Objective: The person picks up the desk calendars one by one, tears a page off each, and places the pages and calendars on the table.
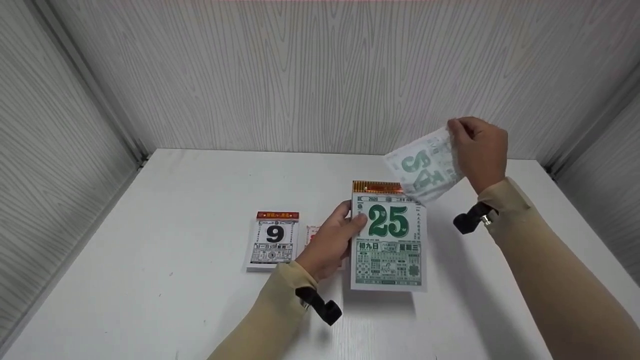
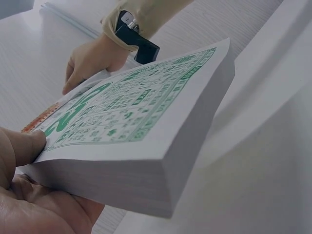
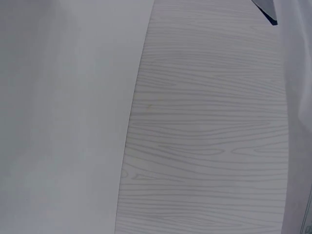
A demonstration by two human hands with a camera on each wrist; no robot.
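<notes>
White table (image 1: 175, 300): hands grip calendar (image 1: 389, 250), torn page (image 1: 425, 167).

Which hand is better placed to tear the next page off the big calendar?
Probably the right hand, once it drops the torn sheet it pinches above the pad; the left hand grips the calendar's left edge, steadying it.

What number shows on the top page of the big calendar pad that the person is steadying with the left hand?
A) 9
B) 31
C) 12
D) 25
D: the large calendar pad held at its edge by the left hand shows a big green 25, while the 9 is on the smaller calendar pad lying to its left.
</notes>
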